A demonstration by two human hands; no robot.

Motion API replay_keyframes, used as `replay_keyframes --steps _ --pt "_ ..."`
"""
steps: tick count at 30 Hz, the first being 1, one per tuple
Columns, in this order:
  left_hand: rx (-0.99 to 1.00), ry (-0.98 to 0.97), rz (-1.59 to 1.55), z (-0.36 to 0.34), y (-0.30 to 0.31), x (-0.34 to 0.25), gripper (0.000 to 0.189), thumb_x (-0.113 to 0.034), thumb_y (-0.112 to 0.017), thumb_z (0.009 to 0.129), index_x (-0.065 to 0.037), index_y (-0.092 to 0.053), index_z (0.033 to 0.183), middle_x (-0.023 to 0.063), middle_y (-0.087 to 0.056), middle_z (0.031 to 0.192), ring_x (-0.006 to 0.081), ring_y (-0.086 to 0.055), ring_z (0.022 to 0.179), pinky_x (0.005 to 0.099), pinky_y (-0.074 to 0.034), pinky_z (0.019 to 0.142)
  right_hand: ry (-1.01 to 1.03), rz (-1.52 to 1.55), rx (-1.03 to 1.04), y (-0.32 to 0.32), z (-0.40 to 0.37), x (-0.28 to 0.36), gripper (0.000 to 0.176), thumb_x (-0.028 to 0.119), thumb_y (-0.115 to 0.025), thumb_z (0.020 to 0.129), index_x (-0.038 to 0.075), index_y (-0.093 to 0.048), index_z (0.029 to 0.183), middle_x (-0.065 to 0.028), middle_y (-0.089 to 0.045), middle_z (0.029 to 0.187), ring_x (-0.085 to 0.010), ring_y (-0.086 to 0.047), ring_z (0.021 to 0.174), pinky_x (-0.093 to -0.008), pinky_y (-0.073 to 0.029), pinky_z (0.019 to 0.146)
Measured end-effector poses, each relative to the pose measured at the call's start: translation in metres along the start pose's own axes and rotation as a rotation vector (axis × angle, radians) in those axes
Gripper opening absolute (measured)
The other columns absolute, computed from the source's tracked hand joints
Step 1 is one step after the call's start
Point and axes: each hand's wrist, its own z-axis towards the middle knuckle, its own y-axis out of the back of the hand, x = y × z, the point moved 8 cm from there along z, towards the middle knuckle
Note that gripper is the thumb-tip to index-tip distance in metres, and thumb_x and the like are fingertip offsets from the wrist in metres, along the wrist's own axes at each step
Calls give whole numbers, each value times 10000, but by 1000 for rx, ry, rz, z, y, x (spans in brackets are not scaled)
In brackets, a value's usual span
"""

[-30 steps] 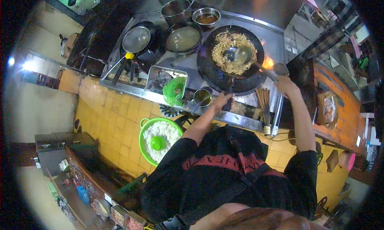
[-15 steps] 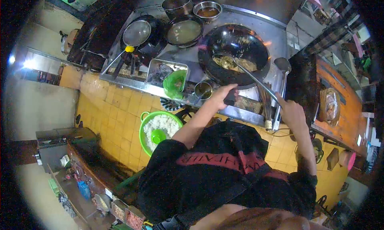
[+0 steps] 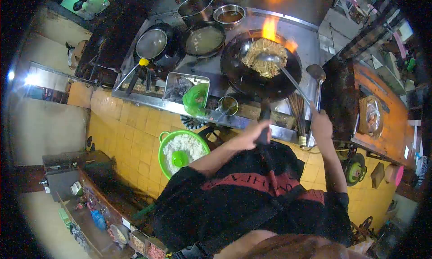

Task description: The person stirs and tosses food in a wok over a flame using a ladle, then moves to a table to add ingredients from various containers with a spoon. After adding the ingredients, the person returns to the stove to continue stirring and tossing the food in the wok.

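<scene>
My left hand (image 3: pixel 253 135) is closed round the dark wok handle (image 3: pixel 265 112) near my body. My right hand (image 3: pixel 321 125) grips the metal handle of a ladle (image 3: pixel 294 83), whose bowl lies on the brown food. That food (image 3: pixel 265 64) is heaped in the black wok (image 3: pixel 231 65) over the stove. Orange flames (image 3: pixel 270 29) rise at the wok's far edge.
Left of the wok stand a pan of pale liquid (image 3: pixel 204 40), a strainer (image 3: pixel 151 44), a metal tray with a green bag (image 3: pixel 195 98) and a cup (image 3: pixel 228 105). A green basin of rice (image 3: pixel 164 159) is below; a spatula (image 3: pixel 316 72) lies right.
My left hand has closed on the wok handle. The wok now shows its handle toward me, flames have flared up, and the food and ladle bowl sit farther back.
</scene>
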Motion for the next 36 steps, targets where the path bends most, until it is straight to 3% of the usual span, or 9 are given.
replay_keyframes --steps 4,7,13,17,21,27,32,34,36 --pt "1 -33 44 14 9 -1 203 -244 -570 863 -45 -541 836 51 -555 629 152 -566 545 297 -453 473 -108 166 13 60 -22 -10 600 73 -522 803 294 -388 1345 -136 -592 859 -339 -614 745 -433 -516 619" --pt "-102 -448 261 69 41 -39 151 -195 -559 846 -51 -516 863 47 -553 631 148 -546 527 283 -445 499 -171 258 -24 23 -15 -4 585 95 -525 810 283 -386 1346 -159 -582 966 -343 -614 756 -442 -512 643" --pt "-113 -328 233 135 83 -34 183 -197 -582 854 -45 -520 938 53 -583 692 145 -558 542 274 -463 514 -79 147 30 -101 50 29 550 151 -466 855 200 -320 1383 -223 -576 969 -370 -622 806 -473 -511 687" --pt "-216 -333 239 121 81 -37 185 -204 -595 849 -48 -522 918 51 -574 679 143 -553 531 280 -469 502 -43 265 212 -36 53 19 557 198 -470 883 122 -254 1391 -224 -603 865 -396 -620 773 -494 -507 634" --pt "-167 -346 203 129 86 -36 148 -182 -583 868 -55 -512 894 42 -554 641 136 -538 516 282 -453 474 -242 391 189 -108 28 14 691 173 -519 848 28 -126 1397 -249 -608 819 -403 -617 702 -487 -504 622" --pt "-165 -336 187 134 88 -32 151 -185 -588 868 -57 -532 926 43 -567 643 132 -546 524 275 -451 479 19 1171 454 -81 50 39 567 185 -556 867 24 -331 1361 -161 -601 714 -165 -564 482 -321 -487 473" --pt "-207 -276 170 125 88 -33 173 -199 -608 852 -81 -503 922 36 -541 665 138 -539 505 287 -471 448 -167 889 536 -53 35 20 545 209 -529 882 133 -337 1386 -162 -629 810 -210 -611 554 -361 -516 560" --pt "-169 -314 172 129 87 -33 190 -211 -615 847 -91 -500 940 30 -538 668 136 -539 509 290 -468 434 96 672 427 -108 63 12 574 205 -483 906 189 -252 1431 -100 -544 683 -184 -524 444 -323 -466 457" --pt "-163 -317 180 131 87 -33 209 -218 -627 837 -91 -503 947 27 -536 668 135 -537 506 291 -470 434 166 588 297 -118 90 36 578 286 -483 903 167 -262 1423 -191 -613 851 -302 -608 644 -414 -503 642"
